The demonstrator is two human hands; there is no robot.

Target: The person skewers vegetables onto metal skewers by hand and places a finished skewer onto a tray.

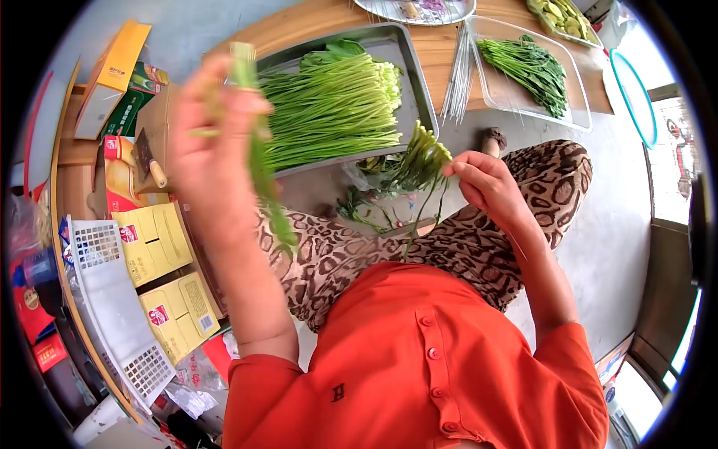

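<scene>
Pinching folded greens (423,156) in the right hand (482,183); gripping loose greens (263,176), motion-blurred, in the raised left hand (217,127). Facing a tray (413,105) of stalks (329,108) beyond the hands. May shed strands through a slack left grip, or tear the folds by tugging too hard.

1 brown wooden table (299,22) ahead (grain showing), grey floor (617,202), bright light right.

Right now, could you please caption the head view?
Left hand and right hand hold greens near a tray of stalks.
</scene>
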